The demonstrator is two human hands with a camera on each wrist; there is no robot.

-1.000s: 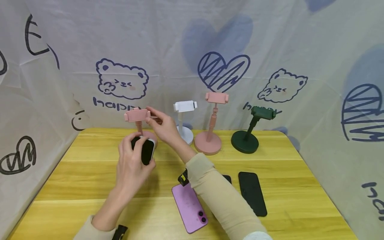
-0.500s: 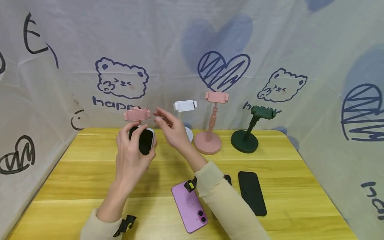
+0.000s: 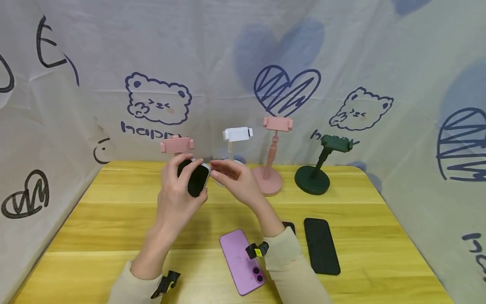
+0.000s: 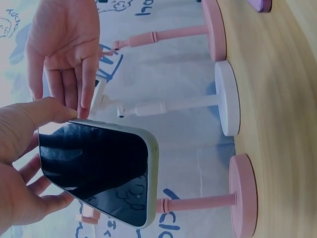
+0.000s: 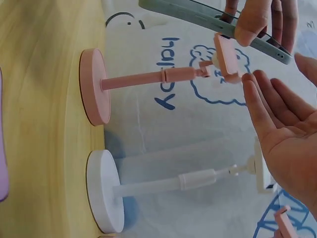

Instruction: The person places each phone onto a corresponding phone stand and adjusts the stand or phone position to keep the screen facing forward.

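Note:
My left hand (image 3: 176,196) grips a smartphone (image 3: 198,181) by its edges, thumb on one side and fingers on the other. The phone has a dark screen and a pale green rim (image 4: 152,173), and is held tilted above the table. Close to its right edge is my right hand (image 3: 243,183), fingers loosely extended, holding nothing; in the right wrist view, a small gap separates the fingertips from the phone (image 5: 213,20). Behind the phone stands a short pink phone stand (image 3: 177,145), its base hidden in the head view. A white phone stand (image 3: 237,134) rises behind my right hand.
Farther right stand a taller pink phone stand (image 3: 272,154) and a dark green one (image 3: 312,180). A purple phone (image 3: 241,261) lies camera side up on the wooden table (image 3: 114,228). Beside it lie a black phone (image 3: 322,246) and another dark phone (image 3: 289,226), mostly hidden by my right arm.
My right hand has left the pink stand's clamp and come down and right, near the phone's edge. My left hand has raised the phone and shifted it slightly right.

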